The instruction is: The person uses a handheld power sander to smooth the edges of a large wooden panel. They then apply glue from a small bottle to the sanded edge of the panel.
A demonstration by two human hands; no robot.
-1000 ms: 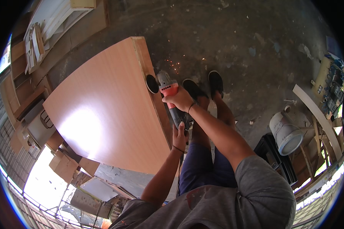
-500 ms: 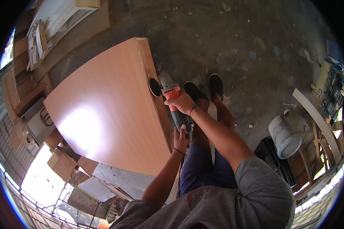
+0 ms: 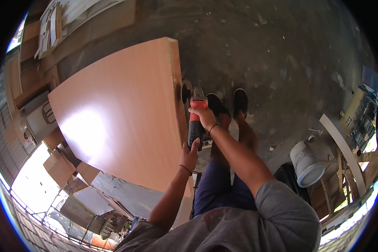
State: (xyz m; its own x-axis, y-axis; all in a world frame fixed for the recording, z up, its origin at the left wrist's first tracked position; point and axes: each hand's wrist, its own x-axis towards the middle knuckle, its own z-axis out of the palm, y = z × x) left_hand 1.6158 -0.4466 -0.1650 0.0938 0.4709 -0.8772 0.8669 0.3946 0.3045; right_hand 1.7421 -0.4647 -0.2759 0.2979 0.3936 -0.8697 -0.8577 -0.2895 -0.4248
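Observation:
An angle grinder (image 3: 198,103), red in the middle with a black rear, is in both my hands. My right hand (image 3: 204,118) wraps round its red body near the head, and my left hand (image 3: 190,153) grips the black rear part. The round dark disc (image 3: 185,93) on its head stands nearly edge-on beside the narrow side edge (image 3: 177,75) of a large wood-grain panel (image 3: 130,96). Whether the disc touches that edge, I cannot tell. The panel's broad face points up and carries a bright glare.
My feet in dark shoes (image 3: 240,101) stand just right of the grinder on the stained concrete floor (image 3: 273,54). A white bucket (image 3: 306,161) and a curved board (image 3: 342,147) are at the right. Wood pieces (image 3: 52,27) lie at the far left.
The grinder has turned more upright in the view, and its disc now shows more edge-on at the panel's outer side. The whole view has shifted a little. Both hands keep their hold.

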